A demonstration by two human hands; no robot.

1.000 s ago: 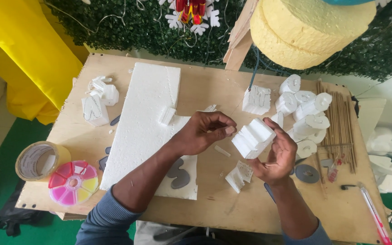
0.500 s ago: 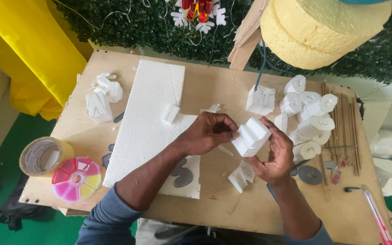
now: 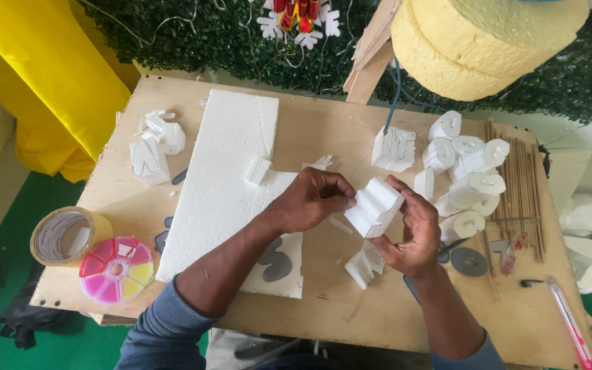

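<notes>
You hold one stepped white foam block [image 3: 374, 207] between both hands, raised a little above the middle of the pale wooden counter [image 3: 323, 130]. Your left hand [image 3: 313, 200] pinches its left edge with the fingers curled closed on it; your right hand [image 3: 411, 229] cups it from the right and beneath, fingers half bent around the foam.

Count what lies about you. One large white foam sheet [image 3: 231, 175] stretches from the far edge toward you under your left forearm, with one small foam offcut [image 3: 258, 170] resting on it. One more cut foam piece [image 3: 364, 264] sits on the counter just below the block. To the right stands a cluster of roughly seven curved white foam shapes [image 3: 471, 171], and one squarer foam chunk [image 3: 393, 149] beside them. One bundle of thin wooden sticks [image 3: 519, 192] lies along the right side. At the left are a small heap of foam scraps [image 3: 155, 144], one roll of tan tape [image 3: 66, 236] and one round pink and yellow compartment box [image 3: 116, 269].

Hard to make out: the dark grey shapes [image 3: 275, 260] on the sheet are partly covered by your forearm, so their number is unclear. The yellow foam discs [image 3: 481, 41] overhead run out of the top of the view, and the red-tipped tool [image 3: 570, 322] is cut off at the lower right corner.
</notes>
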